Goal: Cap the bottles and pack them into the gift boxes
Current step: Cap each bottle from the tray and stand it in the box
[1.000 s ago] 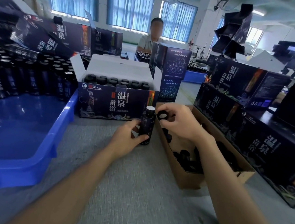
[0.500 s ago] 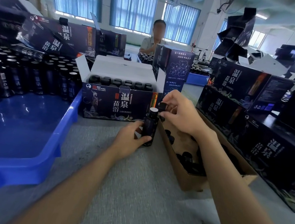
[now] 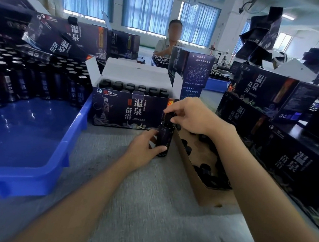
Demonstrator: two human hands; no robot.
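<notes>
Our left hand [image 3: 142,148] wraps the dark cylindrical bottle [image 3: 164,138], upright on the grey felt-like bench [image 3: 147,206]. Our right hand [image 3: 189,114] pinches a black round cap [image 3: 168,117] onto its neck. Just beyond our hands: glossy open gift box [image 3: 128,110], rows of capped bottles. Under the right forearm: brown cardboard tray [image 3: 192,179] of caps.

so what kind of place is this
Most likely a packing line in a small factory or workshop: a blue tray of uncapped bottles, an open gift box of capped ones, stacks of matching boxes, another worker opposite.
</notes>
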